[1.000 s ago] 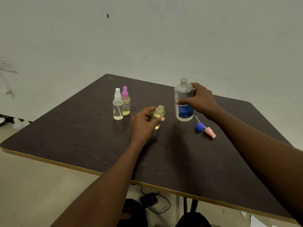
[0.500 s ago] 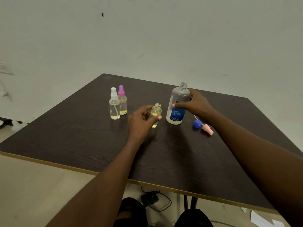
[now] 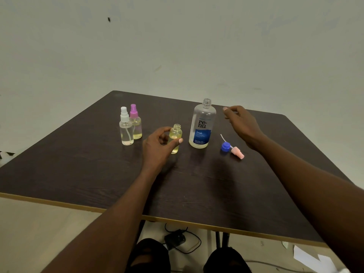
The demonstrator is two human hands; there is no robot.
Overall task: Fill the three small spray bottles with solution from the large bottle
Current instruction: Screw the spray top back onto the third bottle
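Note:
The large clear bottle (image 3: 202,125) with a blue label stands uncapped and upright on the dark table (image 3: 197,190). My right hand (image 3: 241,123) hovers just right of it, fingers loosely curled, holding nothing. My left hand (image 3: 157,148) grips a small uncapped bottle (image 3: 175,134) of yellowish liquid, which stands on the table left of the large bottle. Two capped small spray bottles stand further left: one with a white top (image 3: 125,128), one with a pink top (image 3: 135,123). A blue cap (image 3: 225,147) and a pale pink spray head (image 3: 237,153) lie on the table to the right.
The table's light-edged front rim (image 3: 177,220) runs across below my forearms. A black adapter with a cable (image 3: 177,238) lies on the floor under the table. A plain wall rises behind the far edge.
My right hand set the large bottle down upright and let go, drawing off to the right. My left hand keeps hold of the small open bottle.

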